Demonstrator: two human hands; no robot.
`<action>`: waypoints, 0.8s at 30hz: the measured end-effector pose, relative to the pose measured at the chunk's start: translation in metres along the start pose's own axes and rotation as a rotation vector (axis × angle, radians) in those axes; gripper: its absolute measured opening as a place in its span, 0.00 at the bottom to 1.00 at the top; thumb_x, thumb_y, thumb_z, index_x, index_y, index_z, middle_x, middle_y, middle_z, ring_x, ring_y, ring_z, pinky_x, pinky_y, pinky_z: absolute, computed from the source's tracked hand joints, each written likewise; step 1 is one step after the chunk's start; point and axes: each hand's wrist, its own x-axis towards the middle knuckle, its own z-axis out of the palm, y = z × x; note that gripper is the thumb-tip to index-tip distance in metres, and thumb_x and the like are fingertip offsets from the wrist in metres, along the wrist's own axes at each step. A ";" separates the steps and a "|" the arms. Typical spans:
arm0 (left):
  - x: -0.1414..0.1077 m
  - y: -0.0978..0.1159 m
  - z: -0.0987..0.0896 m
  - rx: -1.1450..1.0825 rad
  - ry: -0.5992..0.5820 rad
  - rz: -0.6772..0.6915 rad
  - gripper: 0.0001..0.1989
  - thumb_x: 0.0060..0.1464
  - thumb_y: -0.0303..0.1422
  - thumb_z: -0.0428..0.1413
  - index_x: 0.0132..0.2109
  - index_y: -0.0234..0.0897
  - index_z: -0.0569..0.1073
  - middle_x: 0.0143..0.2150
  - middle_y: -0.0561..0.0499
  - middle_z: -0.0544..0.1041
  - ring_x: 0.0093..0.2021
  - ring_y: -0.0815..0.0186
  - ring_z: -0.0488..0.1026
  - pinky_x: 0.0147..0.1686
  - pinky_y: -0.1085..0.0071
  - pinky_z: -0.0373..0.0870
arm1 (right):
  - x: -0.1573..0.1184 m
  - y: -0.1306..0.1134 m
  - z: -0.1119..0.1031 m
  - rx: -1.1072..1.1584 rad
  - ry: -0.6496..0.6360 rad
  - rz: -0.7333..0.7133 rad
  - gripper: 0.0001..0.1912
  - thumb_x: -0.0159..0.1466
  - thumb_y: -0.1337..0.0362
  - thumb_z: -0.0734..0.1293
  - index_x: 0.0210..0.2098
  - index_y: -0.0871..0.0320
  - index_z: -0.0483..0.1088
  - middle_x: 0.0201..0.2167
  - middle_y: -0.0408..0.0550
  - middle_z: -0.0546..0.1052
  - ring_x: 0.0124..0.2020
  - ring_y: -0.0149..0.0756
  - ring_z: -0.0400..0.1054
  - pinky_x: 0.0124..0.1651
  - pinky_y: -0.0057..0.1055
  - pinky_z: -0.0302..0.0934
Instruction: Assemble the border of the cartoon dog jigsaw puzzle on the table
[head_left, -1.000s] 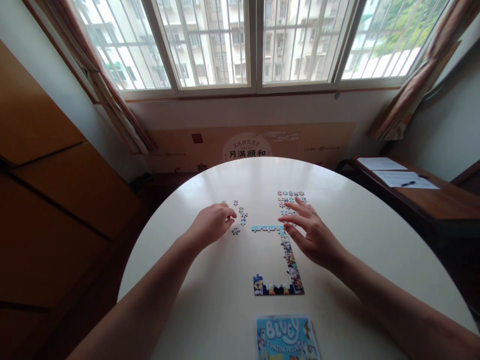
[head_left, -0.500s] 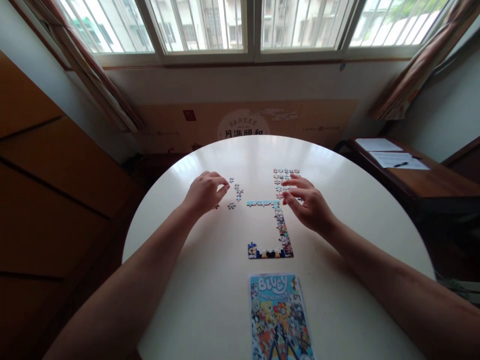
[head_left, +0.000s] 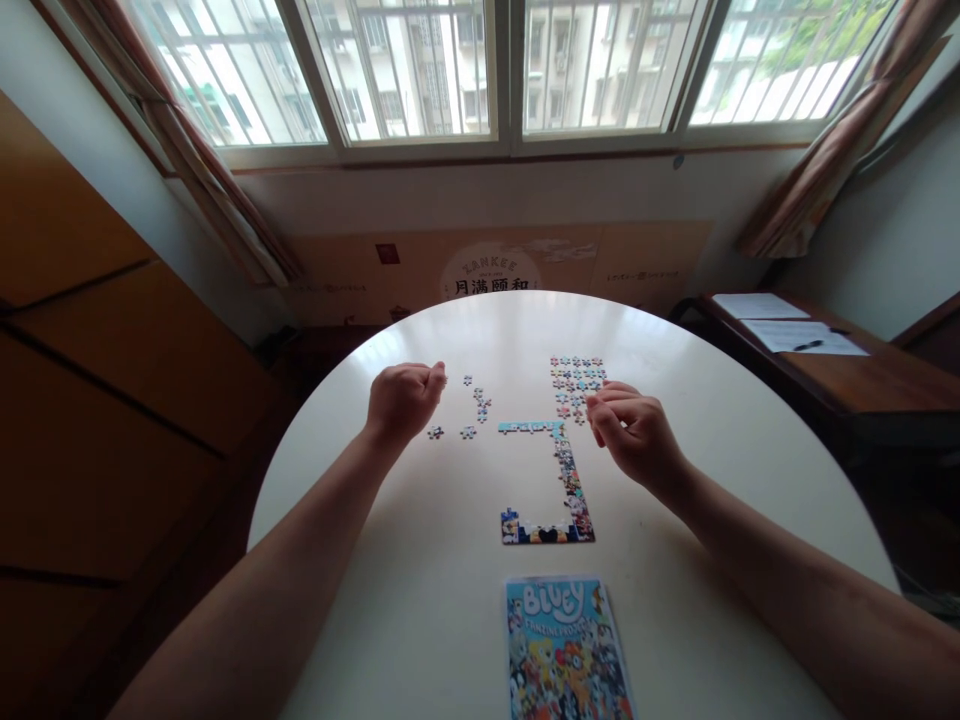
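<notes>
My left hand point(head_left: 406, 402) is closed, thumb against its curled fingers, above the table left of several loose jigsaw pieces point(head_left: 481, 404). A tiny pale edge shows at its fingertips, too small to name. On the other side, my right hand point(head_left: 630, 425) is curled with thumb and fingers together, beside rows of loose jigsaw pieces point(head_left: 576, 375); whatever it may hold is hidden. Between the hands and nearer to me lies a partly joined puzzle border point(head_left: 576, 505), with a top strip, right side and bottom edge. A colourful "Bluey" picture sheet or booklet point(head_left: 566, 640) lies below it.
Everything rests on a round white table point(head_left: 420, 600). Farther right stands a brown side table point(head_left: 885, 385) with papers point(head_left: 806, 337) and a dark pen. Cabinets point(head_left: 97, 400) are at left, a barred window ahead.
Both hands have curled closed from a looser pose, the right fingers having been spread. The right hand has shifted slightly right, uncovering more pieces. The view has tilted up a little.
</notes>
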 end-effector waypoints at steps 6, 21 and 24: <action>-0.002 0.005 -0.006 -0.032 0.028 -0.076 0.26 0.62 0.36 0.46 0.16 0.39 0.69 0.20 0.51 0.76 0.25 0.64 0.74 0.32 0.67 0.64 | -0.003 -0.005 0.003 0.097 0.002 0.063 0.30 0.72 0.63 0.59 0.12 0.54 0.57 0.13 0.40 0.63 0.21 0.33 0.61 0.42 0.39 0.63; 0.004 -0.014 -0.005 0.014 0.137 -0.106 0.20 0.63 0.37 0.46 0.26 0.40 0.75 0.30 0.48 0.80 0.39 0.56 0.75 0.43 0.61 0.69 | -0.012 -0.024 0.000 0.234 -0.109 -0.024 0.26 0.73 0.66 0.59 0.17 0.56 0.56 0.19 0.42 0.61 0.23 0.32 0.60 0.26 0.32 0.53; 0.005 -0.016 -0.005 0.047 0.070 -0.114 0.17 0.63 0.36 0.48 0.30 0.39 0.77 0.34 0.47 0.81 0.41 0.56 0.75 0.43 0.60 0.69 | -0.013 -0.026 -0.002 0.234 -0.148 -0.043 0.24 0.72 0.68 0.59 0.19 0.56 0.55 0.20 0.43 0.62 0.22 0.31 0.59 0.25 0.31 0.51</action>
